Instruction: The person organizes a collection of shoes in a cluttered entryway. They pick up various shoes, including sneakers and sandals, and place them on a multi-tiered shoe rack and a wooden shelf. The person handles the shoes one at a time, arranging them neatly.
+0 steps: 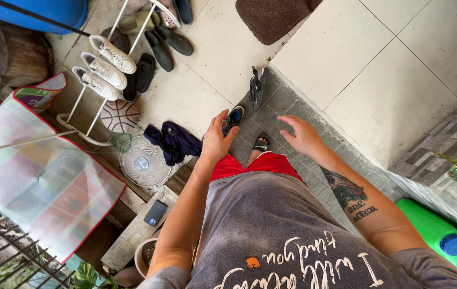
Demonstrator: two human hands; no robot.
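My left hand point(216, 140) hangs in front of my waist, back up, fingers loosely bent and holding nothing. Just past its thumb a dark shoe with a blue lining point(234, 118) lies on the grey tiled floor. A second dark shoe point(257, 88) lies on its side farther off. My right hand point(303, 135) is stretched out, fingers spread and empty, above the grey tiles. Between the hands my foot in a black sandal point(261, 144) shows below red shorts.
A white wire shoe rack point(81, 104) at the left holds white sneakers point(105, 67) and dark shoes, with a basketball point(120, 115) under it. Nearby are a small white fan point(144, 163), a dark blue cloth point(177, 140), a brown mat point(271, 18) and a green jug point(442, 241).
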